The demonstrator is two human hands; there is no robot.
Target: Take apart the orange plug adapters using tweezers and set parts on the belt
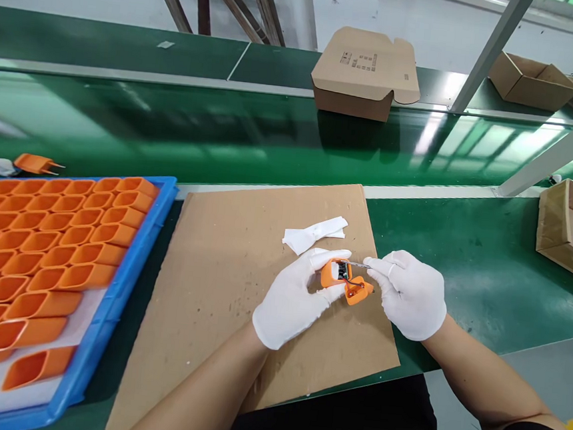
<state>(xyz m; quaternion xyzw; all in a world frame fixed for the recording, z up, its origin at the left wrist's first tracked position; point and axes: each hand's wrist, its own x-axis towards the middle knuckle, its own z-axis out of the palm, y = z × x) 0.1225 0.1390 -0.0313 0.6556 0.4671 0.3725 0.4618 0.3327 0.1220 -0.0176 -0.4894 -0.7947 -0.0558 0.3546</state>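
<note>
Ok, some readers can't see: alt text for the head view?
A gloved left hand holds an orange part over cardboard; the gloved right hand holds a thin tool to it. At left, a blue tray holds orange shells.

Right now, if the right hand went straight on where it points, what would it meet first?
Likely the orange housing in the left hand; the thin metal tool in the right hand points that way, its tip overlapping it in view. Actual contact is unclear.
</note>
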